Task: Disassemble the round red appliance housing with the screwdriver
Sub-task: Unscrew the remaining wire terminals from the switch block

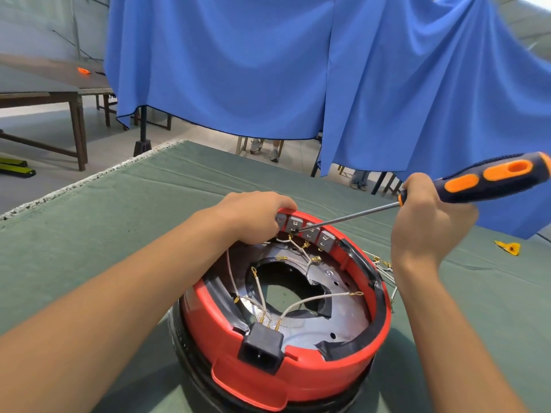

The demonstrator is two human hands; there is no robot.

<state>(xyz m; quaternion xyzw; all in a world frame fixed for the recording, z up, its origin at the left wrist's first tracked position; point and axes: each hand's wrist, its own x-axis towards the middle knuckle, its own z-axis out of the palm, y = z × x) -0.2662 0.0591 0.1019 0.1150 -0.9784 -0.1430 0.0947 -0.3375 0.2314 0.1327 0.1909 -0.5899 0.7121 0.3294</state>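
Observation:
The round red housing point(301, 371) sits upside down on the green table cover, its inside open with white wires, gold terminals and a black power socket point(261, 350) at the near rim. My left hand point(253, 216) grips the far rim beside a row of grey switch blocks point(310, 234). My right hand point(429, 225) holds the screwdriver point(489, 181) by its dark blue and orange handle. The metal shaft slants down to the left, its tip touching the grey switch blocks.
A blue cloth point(298, 70) hangs across the back. A small yellow piece point(508, 248) lies on the green cover point(119, 219) at the right. Loose wires point(384, 268) spill over the housing's right rim. Wooden tables point(44, 93) stand at the far left; a person's feet point(265, 149) show below the cloth.

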